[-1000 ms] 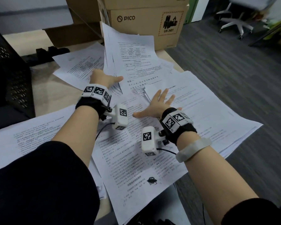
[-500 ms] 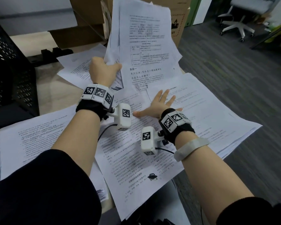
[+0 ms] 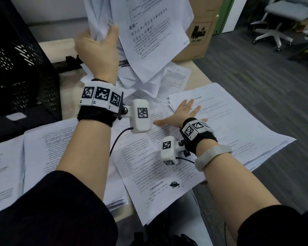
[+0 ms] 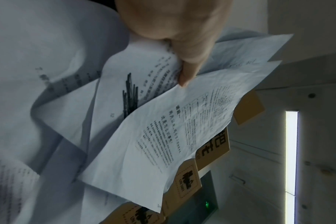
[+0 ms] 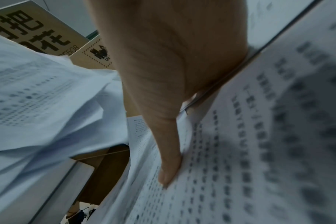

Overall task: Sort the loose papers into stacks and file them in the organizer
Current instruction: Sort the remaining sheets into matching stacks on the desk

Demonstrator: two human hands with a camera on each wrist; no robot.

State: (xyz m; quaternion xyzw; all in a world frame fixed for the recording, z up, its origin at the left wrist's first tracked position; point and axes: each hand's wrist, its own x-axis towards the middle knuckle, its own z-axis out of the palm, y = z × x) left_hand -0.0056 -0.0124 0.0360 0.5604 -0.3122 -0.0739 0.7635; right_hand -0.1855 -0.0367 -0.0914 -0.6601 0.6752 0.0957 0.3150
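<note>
- Higher than a second ago, the left hand (image 3: 98,48) now carries its bunch of sheets (image 3: 149,32) well clear of the counter (image 3: 60,82), where before it lay low among the pages
- its fingers and thumb are curled round the crumpled near edge of that bunch (image 4: 163,121), which hangs loose and fanned below the grip
- the right hand (image 3: 180,114) has stayed put, fingers spread and straight, palm pressed flat on the loose papers (image 3: 149,166)
- its thumb (image 5: 169,171) lies along a printed page
- those papers cover the counter in overlapping, skewed layers, some jutting over the near and right edges
- a black mesh organizer (image 3: 16,77) stands at the left edge, just beside the sheets
- cardboard boxes (image 3: 197,36) sit at the far end, behind the raised bunch
- an office chair (image 3: 274,23) stands well apart on the grey floor
</note>
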